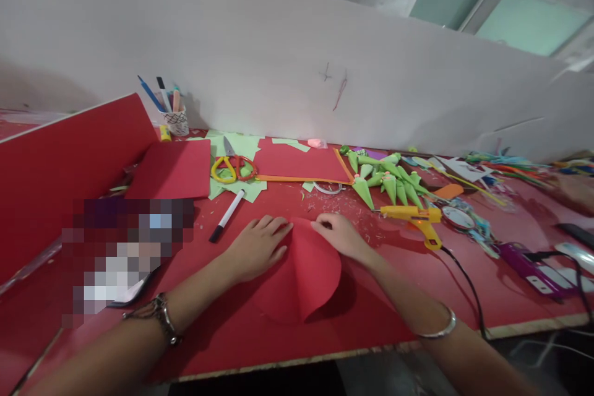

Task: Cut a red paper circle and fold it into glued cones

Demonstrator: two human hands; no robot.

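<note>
A round sheet of red paper (318, 266) lies before me with a crease down its middle. Its right half is raised, while the left half rests on the red table. My left hand (260, 247) lies over the left half, fingers stretched toward the crease. At the top edge of the raised half, my right hand (341, 236) pinches the paper between thumb and curled fingers. To the right of that hand, a yellow glue gun (413, 216) rests on the table with its nozzle pointing left. A black-and-white marker (227, 216) lies left of my left hand.
Scissors (234, 167) with red and yellow handles lie on green paper scraps (250, 190). Several green paper cones (390, 182) are piled behind the glue gun. A pen cup (176, 120) stands by the white wall. A purple power strip (533, 269) sits at right; a blurred-out device lies at left.
</note>
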